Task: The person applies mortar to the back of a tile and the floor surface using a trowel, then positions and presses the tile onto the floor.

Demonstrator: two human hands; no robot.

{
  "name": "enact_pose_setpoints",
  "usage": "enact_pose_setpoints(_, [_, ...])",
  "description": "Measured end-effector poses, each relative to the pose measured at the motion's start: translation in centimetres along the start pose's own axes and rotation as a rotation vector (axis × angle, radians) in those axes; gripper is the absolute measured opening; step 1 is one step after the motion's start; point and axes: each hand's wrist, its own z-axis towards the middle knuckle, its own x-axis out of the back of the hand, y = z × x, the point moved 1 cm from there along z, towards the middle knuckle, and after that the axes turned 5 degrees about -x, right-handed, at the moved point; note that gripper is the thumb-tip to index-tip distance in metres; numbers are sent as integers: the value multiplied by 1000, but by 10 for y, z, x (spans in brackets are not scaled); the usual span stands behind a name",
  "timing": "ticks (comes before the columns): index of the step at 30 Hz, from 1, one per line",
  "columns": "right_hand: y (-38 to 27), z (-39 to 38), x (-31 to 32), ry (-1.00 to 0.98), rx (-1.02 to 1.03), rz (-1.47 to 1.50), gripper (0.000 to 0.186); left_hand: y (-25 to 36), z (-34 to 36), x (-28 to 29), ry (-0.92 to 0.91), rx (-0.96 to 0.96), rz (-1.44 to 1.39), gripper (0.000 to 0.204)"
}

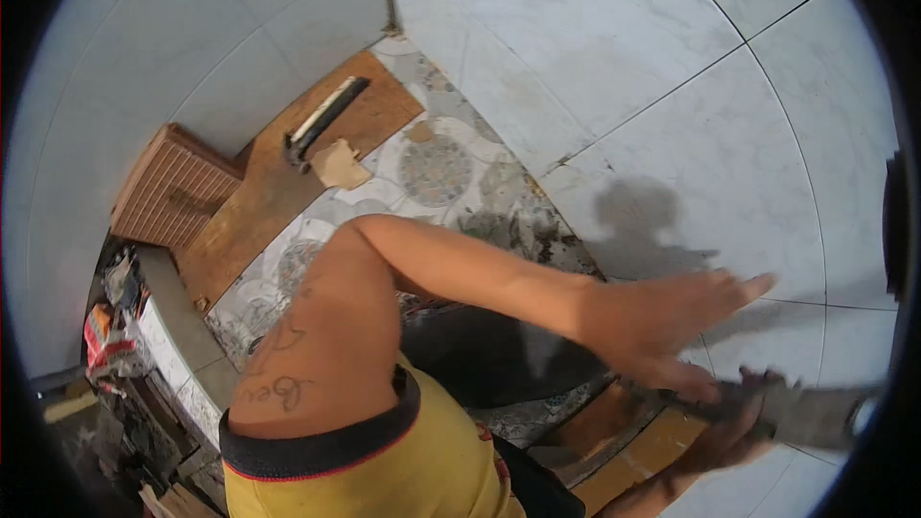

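Note:
My left hand reaches across to the right with its fingers apart and slightly blurred, its thumb close to a long dark grey tool. Below it, my right hand has its fingers wrapped round the tool, whose far end reaches toward the right rim. The tool's exact kind is unclear, and my left hand partly hides it. Behind them is a white tiled wall with shadows on it.
A hammer and a tan scrap lie on a wooden board over patterned tiles. A ribbed brown block leans at the left wall. Cluttered debris sits lower left. A yellow-brown board is below my hands.

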Motion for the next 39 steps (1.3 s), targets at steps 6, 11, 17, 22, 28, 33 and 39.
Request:
enact_pose_setpoints(6, [-82,27,-116,-618,585,-138,41,30,50,87,486,138,86,84])
enact_pose_setpoints(11, [-76,7,-74,-704,265,-88,30,79,6,281,722,194,670,57])
enact_pose_setpoints(17, [50,-52,-44,-914,-59,-356,19,56,-48,410,689,482,1019,59])
enact_pose_setpoints(22, [76,-93,-12,-1059,-271,-294,18,-36,-117,466,639,438,1053,52])
enact_pose_setpoints(28, [105,-102,36,-1071,-295,-416,30,-87,-200,561,636,763,953,42])
enact_pose_setpoints(33, [145,-146,130,-970,-649,-546,30,-144,-182,613,502,843,726,53])
enact_pose_setpoints(39, [169,-230,226,-847,-983,-447,28,-166,-146,622,548,1042,1025,54])
